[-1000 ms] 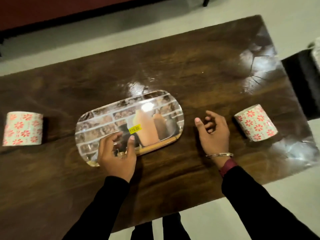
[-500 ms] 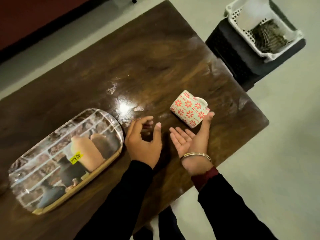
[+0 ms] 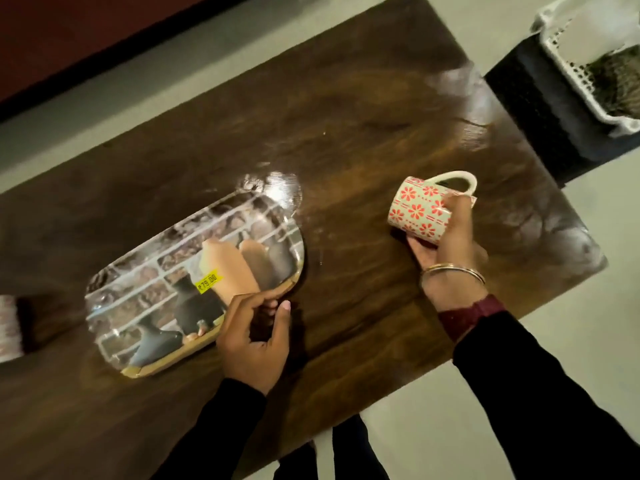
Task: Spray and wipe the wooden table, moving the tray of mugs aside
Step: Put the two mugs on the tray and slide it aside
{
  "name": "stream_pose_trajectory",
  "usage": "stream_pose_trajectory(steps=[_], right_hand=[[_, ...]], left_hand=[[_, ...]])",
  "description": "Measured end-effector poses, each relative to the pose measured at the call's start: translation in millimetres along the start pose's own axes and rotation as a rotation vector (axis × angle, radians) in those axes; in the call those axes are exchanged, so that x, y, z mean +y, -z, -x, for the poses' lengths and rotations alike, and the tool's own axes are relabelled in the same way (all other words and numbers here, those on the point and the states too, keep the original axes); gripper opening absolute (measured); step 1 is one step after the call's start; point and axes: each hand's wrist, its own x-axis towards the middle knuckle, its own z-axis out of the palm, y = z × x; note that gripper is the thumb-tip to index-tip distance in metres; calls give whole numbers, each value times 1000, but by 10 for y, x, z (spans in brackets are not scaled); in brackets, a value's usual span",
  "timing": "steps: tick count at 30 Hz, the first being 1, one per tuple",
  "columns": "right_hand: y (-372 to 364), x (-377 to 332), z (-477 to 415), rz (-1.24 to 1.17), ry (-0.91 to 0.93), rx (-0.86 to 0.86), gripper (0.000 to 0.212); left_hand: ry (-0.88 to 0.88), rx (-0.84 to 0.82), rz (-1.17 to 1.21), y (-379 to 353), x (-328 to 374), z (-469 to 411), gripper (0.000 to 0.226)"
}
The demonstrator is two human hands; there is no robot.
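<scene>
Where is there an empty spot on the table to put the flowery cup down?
Bare wood lies between the tray and the mug in the right hand, and across the table beyond the tray. The tray holds nothing too. It is crowded where the left hand grips the tray's near edge and by the second mug at the left.

Desk (image 3: 346, 133): dark brown wood, glossy, with patches of glare.
Tray (image 3: 194, 282): oblong with rounded ends, shiny print of a brick wall and pots, yellow price sticker; flat on the desk.
Mug (image 3: 420, 211): white with red flowers, tipped sideways, handle uppermost, gripped by the right hand (image 3: 450, 244) over the desk's right end.
Second mug (image 3: 8, 327): blurred, on the desk left of the tray.
</scene>
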Motion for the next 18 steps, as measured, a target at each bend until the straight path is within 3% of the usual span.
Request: stream_pose_trajectory(steps=[4, 9, 11, 14, 18], right_hand=[[-100, 332, 350, 378, 397, -158, 66], [-367, 736, 837, 832, 991, -478, 62], [-481, 862, 907, 928, 1167, -526, 66], [-641, 1113, 978, 1017, 1270, -503, 72], [-712, 1361, 961, 1083, 1257, -449, 74]], left_hand=[[29, 88, -53, 359, -165, -14, 15], [137, 164, -68, 728, -324, 139, 17], [165, 180, -60, 823, -357, 220, 17], [217, 219, -74, 993, -402, 341, 17], [275, 239, -68, 1120, -439, 459, 15]])
